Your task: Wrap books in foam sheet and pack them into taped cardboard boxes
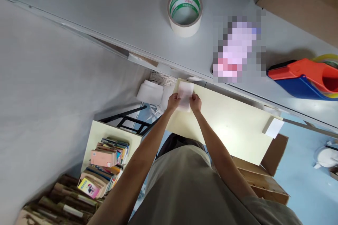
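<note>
A grey work surface (126,10) runs across the top of the view, carrying a roll of white tape (185,13) with a green-printed core and, at the far right, a red and blue tape dispenser (306,77). Below its edge sits a pale cream table (232,126), with a small white card (274,127) at its right corner. A second cream table (100,133) to the left holds a stack of books (105,168); cardboard boxes (264,179) stand on the blue floor (311,190) to the right. White packing material (150,92) lies by the wall.

Both arms stretch forward and meet over the cream table. The left hand (173,102) and right hand (195,103) pinch opposite edges of a white slip of paper (185,95), fingers closed on it, holding it just above or perhaps against the tabletop; the angle leaves that unclear.
</note>
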A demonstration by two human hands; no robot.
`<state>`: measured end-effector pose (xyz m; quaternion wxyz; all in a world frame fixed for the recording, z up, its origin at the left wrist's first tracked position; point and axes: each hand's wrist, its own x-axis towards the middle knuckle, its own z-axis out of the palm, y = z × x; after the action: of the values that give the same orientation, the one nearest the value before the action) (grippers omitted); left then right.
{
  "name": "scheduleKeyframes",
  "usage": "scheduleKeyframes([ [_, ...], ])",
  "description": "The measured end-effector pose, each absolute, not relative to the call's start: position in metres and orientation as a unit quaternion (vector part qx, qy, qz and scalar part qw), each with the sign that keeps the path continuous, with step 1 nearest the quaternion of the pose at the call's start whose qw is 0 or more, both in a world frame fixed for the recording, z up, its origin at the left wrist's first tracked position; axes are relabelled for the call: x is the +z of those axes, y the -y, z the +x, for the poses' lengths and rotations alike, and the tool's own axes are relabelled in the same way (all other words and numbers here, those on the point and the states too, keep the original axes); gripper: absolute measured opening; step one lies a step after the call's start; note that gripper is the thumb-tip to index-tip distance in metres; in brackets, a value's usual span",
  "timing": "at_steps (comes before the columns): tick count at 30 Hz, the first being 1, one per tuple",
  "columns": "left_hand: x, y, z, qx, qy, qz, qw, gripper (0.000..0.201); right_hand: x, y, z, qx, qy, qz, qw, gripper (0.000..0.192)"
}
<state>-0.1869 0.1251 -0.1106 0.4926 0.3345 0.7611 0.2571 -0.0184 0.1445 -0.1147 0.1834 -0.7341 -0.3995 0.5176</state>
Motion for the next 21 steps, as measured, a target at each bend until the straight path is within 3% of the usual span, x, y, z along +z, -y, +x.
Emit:
scheduleKeyframes([
  [5,-0.108,-0.120,-0.186,0.241,-0.781,0.335,0.470,0.014,-0.114,-0.142,-0.027,0.445,0.467,-0.752,0.138,0.014],
  [11,-0.087,-0.100,-0.198,0.266,-0.802,0.301,0.442,0.042,-0.096,-0.144,-0.021,0.414,0.469,-0.765,0.150,0.029],
  [14,-0.063,-0.075,-0.215,0.340,-0.789,0.270,0.434,0.046,-0.074,-0.137,-0.021,0.415,0.500,-0.735,0.192,0.029],
  [21,0.013,0.035,-0.278,0.549,-0.736,0.161,0.362,0.035,-0.007,-0.074,-0.084,0.470,0.578,-0.606,0.280,0.031],
])
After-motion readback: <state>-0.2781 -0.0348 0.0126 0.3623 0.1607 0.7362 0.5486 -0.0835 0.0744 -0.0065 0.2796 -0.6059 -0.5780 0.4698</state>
